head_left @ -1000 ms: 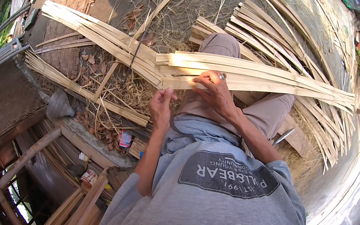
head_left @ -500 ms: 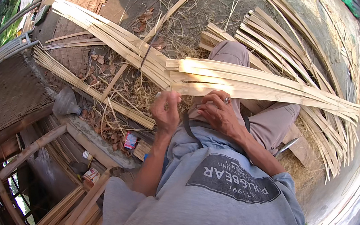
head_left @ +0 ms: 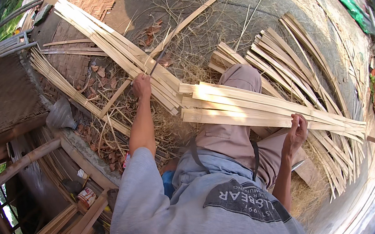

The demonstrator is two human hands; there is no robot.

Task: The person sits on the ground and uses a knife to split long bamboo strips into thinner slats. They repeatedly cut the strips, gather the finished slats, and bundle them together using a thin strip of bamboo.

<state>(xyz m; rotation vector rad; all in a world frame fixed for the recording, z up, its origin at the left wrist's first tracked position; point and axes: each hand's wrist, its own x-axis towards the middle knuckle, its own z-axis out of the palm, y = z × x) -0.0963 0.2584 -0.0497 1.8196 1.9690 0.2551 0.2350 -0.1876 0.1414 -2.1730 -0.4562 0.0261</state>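
Across my legs lies a fan of pale bamboo strips (head_left: 242,106), its squared ends near the middle and its narrower ends to the right. My right hand (head_left: 295,132) pinches the near edge of these strips, right of centre. A second bundle of bamboo strips (head_left: 103,39) runs from the far left toward my knees, with a dark band (head_left: 160,60) crossing it. Against this bundle's left edge, close to the band, my left hand (head_left: 142,86) is closed on the strips. Its fingertips are partly hidden.
More bamboo strips (head_left: 290,60) lie fanned out at the right. A thinner bundle (head_left: 63,80) rests at the left, beside shavings and dry leaves (head_left: 103,83). A plastic bottle (head_left: 61,114) stands near a bamboo frame (head_left: 25,164). One long strip (head_left: 215,0) curves across the ground.
My left hand has moved forward from near my lap to the far-left bundle. My right hand has shifted right along the strips on my legs. My body leans forward more.
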